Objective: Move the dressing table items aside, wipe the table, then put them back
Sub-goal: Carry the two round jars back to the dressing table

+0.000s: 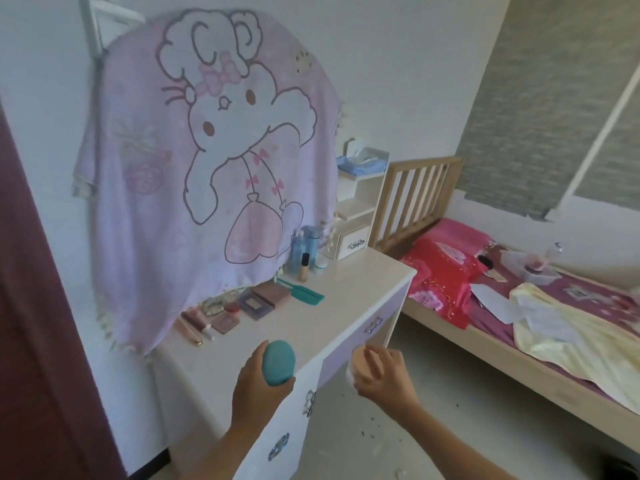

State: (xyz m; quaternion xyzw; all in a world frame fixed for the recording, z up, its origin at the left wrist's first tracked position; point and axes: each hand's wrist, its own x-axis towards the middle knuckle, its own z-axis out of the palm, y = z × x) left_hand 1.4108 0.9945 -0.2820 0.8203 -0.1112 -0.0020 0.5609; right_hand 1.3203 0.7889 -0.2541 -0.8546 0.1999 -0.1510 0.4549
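My left hand (pixel 256 379) grips a teal oval case (pixel 278 362) above the front edge of the white dressing table (pixel 346 299). My right hand (pixel 381 374) is curled round a small white thing (pixel 350 375), mostly hidden by the fingers, just off the table's front edge. Along the back of the tabletop lie makeup palettes (pixel 258 301), a teal comb (pixel 301 292), lip tubes (pixel 194 327) and a red-lidded jar (pixel 231 308). Blue bottles (pixel 304 245) and a foundation bottle (pixel 304 266) stand further back.
A pink cartoon blanket (pixel 207 168) hangs over the mirror behind the table. A small drawer shelf (pixel 356 216) with tissues stands at the table's far end. A bed (pixel 519 306) with papers, a yellow cloth and other items lies to the right. A dark red door (pixel 34 323) stands on the left.
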